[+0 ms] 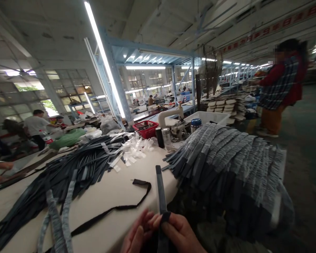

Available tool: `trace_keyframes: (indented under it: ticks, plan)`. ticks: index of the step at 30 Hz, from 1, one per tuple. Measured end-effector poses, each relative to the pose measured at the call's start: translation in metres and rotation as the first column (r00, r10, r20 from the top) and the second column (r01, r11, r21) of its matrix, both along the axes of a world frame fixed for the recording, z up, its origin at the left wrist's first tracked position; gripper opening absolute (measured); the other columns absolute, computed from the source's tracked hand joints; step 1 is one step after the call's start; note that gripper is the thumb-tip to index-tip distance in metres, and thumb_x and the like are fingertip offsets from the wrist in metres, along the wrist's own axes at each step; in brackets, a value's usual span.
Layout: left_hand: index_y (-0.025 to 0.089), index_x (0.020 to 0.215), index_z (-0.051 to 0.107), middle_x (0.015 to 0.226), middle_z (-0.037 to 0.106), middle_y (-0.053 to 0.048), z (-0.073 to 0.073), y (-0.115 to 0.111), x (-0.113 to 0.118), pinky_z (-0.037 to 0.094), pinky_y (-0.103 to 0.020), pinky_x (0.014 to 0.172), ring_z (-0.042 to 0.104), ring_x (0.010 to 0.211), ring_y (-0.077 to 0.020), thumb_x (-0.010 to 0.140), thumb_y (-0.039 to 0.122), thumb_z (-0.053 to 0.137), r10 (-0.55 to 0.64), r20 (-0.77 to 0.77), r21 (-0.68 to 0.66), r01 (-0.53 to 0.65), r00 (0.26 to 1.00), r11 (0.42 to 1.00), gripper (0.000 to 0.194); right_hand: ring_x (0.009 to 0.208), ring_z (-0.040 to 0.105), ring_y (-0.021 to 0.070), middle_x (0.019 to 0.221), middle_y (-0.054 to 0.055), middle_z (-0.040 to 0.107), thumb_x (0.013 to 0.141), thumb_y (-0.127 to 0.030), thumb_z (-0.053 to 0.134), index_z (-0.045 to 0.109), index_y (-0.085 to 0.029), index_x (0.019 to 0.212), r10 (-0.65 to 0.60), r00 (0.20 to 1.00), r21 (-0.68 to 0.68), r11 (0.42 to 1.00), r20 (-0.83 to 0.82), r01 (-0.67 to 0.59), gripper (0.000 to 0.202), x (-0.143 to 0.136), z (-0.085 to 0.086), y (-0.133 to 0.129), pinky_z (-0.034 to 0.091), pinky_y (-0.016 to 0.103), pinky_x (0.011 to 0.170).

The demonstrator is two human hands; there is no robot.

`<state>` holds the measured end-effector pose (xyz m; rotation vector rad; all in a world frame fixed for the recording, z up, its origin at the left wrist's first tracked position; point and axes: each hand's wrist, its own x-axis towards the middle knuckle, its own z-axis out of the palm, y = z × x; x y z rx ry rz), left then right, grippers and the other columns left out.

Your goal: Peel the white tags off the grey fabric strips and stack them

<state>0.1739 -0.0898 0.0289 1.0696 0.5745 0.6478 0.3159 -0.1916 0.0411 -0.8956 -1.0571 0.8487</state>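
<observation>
My right hand (pixel 180 230) grips a flat dark grey strap (pixel 161 191) that stands up lengthwise at the table's near edge. A short black band (pixel 165 216) crosses the strap between the thumb and fingers. Beside the strap is my left hand (pixel 138 232), its fingers loosely curved and apart, slightly blurred, with the fingertips close to the band; whether they touch it I cannot tell. A long black fabric strip (pixel 116 208) lies bent on the pale tabletop (pixel 137 165) to the left of the strap.
Dark straps (pixel 86 158) lie heaped at left, beside white strips (pixel 137 147). Gathered grey-and-black straps (pixel 226 158) form a big pile at right. Behind stand a red basket (pixel 146 129), a sewing machine (pixel 171 119) and a clear jar (pixel 166 138). A co-worker's hands (pixel 2 168) show far left; another person (pixel 281 84) stands right.
</observation>
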Motion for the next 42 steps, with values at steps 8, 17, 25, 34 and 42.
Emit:
trace_keyframes:
  ticks: [8,17,25,34,42]
  plan:
    - [0.017,0.104,0.074,0.073,0.070,-0.003,0.038,0.004,0.026,0.037,-0.019,0.047,0.050,0.052,-0.0092,0.076,0.050,0.075,-0.042,-0.158,0.122,0.061,0.987,0.991,0.043,0.082,0.064,0.0190,0.091,0.006,0.070,0.097,-0.052,0.044,0.073,-0.024,0.098,0.019,0.910,0.012,1.000,0.414,-0.026,0.040,-0.012,-0.016,-0.011,0.051,0.028,0.076]
    - [0.019,0.096,0.077,0.081,0.072,-0.004,0.040,-0.009,0.020,0.048,-0.026,0.073,0.062,0.079,-0.0208,0.082,0.046,0.069,-0.087,-0.253,0.417,0.190,0.963,0.889,0.031,0.138,0.039,0.0273,0.150,0.005,0.046,0.095,-0.047,0.056,0.074,-0.028,0.103,-0.217,0.967,-0.107,0.967,0.135,0.232,0.027,0.011,0.009,-0.024,0.028,0.042,0.116]
    - [0.021,0.097,0.076,0.080,0.069,-0.003,0.022,-0.016,0.015,0.047,-0.028,0.070,0.058,0.075,-0.0189,0.087,0.048,0.062,-0.202,-0.282,0.439,0.314,0.938,0.842,0.033,0.122,0.056,0.0263,0.109,0.005,0.074,0.092,-0.045,0.061,0.077,-0.027,0.094,-0.169,0.982,-0.096,0.982,-0.081,0.161,0.024,0.015,0.039,-0.015,0.045,0.038,0.102]
    - [0.022,0.114,0.067,0.104,0.070,-0.005,0.018,-0.029,0.029,0.046,-0.033,0.090,0.061,0.100,-0.0244,0.090,0.044,0.058,-0.243,-0.116,0.351,0.269,0.963,0.897,0.034,0.116,0.060,0.0275,0.104,0.004,0.075,0.091,-0.047,0.061,0.078,-0.027,0.092,-0.229,0.972,-0.145,0.961,0.053,0.234,0.026,0.005,0.031,-0.003,0.023,0.048,0.117]
    - [0.015,0.082,0.072,0.075,0.066,-0.006,0.004,-0.043,0.004,0.043,-0.028,0.065,0.058,0.068,-0.0168,0.084,0.057,0.060,-0.356,-0.288,0.298,0.436,0.889,0.849,0.044,0.113,0.065,0.0258,0.106,0.004,0.076,0.080,-0.048,0.074,0.078,-0.029,0.089,-0.416,0.882,-0.145,0.908,-0.222,0.392,0.020,0.020,0.021,-0.012,0.052,0.031,0.097]
